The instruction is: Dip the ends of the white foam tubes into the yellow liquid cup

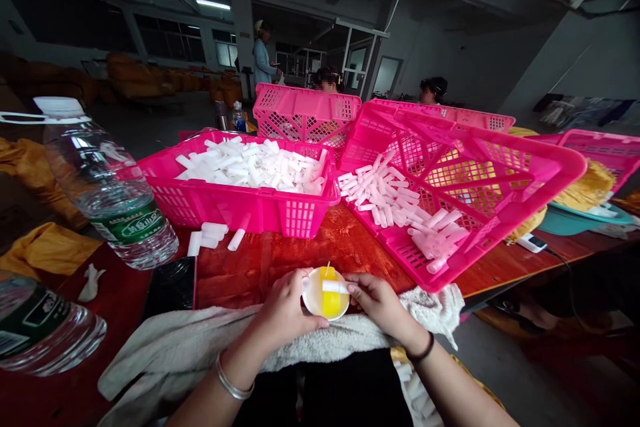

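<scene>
My left hand (289,307) is wrapped round the left side of a small white bowl (314,300), with a short white tube (305,285) at its fingertips. Inside the bowl lies a yellow block (331,300). My right hand (376,299) pinches the right end of another white tube (334,287), which lies level across the yellow block. Under my wrists a whitish towel (215,340) runs along the table's front edge.
Behind the bowl, a pink basket (235,203) holds many white tubes; a tilted pink basket (520,213) holds more. Loose tubes (213,235) and two large water bottles (135,213) are at left. A person (262,53) stands in the background.
</scene>
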Motion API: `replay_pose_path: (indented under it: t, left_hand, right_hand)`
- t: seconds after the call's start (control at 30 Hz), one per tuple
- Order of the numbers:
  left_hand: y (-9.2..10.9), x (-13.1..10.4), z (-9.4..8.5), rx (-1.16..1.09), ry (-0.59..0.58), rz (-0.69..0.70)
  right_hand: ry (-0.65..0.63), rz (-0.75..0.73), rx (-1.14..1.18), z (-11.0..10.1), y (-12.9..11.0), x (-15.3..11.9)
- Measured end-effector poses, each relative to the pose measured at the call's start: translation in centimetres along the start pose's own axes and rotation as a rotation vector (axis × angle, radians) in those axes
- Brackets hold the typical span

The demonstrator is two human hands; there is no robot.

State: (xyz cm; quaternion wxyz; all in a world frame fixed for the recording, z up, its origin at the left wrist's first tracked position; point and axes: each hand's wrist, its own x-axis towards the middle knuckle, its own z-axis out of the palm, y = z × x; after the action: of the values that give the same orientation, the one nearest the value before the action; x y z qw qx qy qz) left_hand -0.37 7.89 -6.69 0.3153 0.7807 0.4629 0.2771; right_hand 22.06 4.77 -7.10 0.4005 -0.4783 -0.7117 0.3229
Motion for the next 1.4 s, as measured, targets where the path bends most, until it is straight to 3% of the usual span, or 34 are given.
replay_pose_path:
  t: [0.2, 0.37, 0.57, 0.73, 0.9, 1.07, 1.23, 1.3, 1.4]
  left_hand:
    - [0.3, 0.1, -0.2, 0.021, -0.006, -0.015]
    - [0.2, 0.1, -0.1, 0.040, 0.002, -0.035]
    - [0.4, 0.1, -0.2, 0.040, -0.007, -0.043]
    - [0.6, 0.1, -0.4, 0.028, -0.036, -0.053]
    - [0.3, 0.1, -0.3, 0.014, -0.042, -0.060]
    - [0.0, 0.2, -0.1, 0.013, -0.048, -0.059]
    - [-0.3, 0.1, 0.1, 0.033, -0.043, -0.022]
    - [-0.6, 0.1, 0.0, 0.040, 0.014, 0.059]
    - [-0.4, 0.1, -0.6, 0.020, 0.175, 0.169]
  right_hand:
    - [0.062, -0.252, -0.206, -0.3, -0.1, -0.1]
    - [0.029, -0.025, -0.028, -0.2, 0.3, -0.2]
    - [0.055, -0.269, -0.196, -0.1, 0.3, -0.3]
    - [-0.018, -0.060, -0.008, -0.3, 0.8, -0.3]
    - [0.035, -0.232, -0.170, -0.5, 0.7, -0.5]
    - [0.014, -0.095, -0.063, -0.5, 0.5, -0.6]
    - [0.063, -0.382, -0.387, -1.1, 0.6, -0.7]
    - [0.082, -0.396, -0.386, -1.5, 0.3, -0.7]
    - [0.193, -0.290, -0.237, -1.8, -0.8, -0.8]
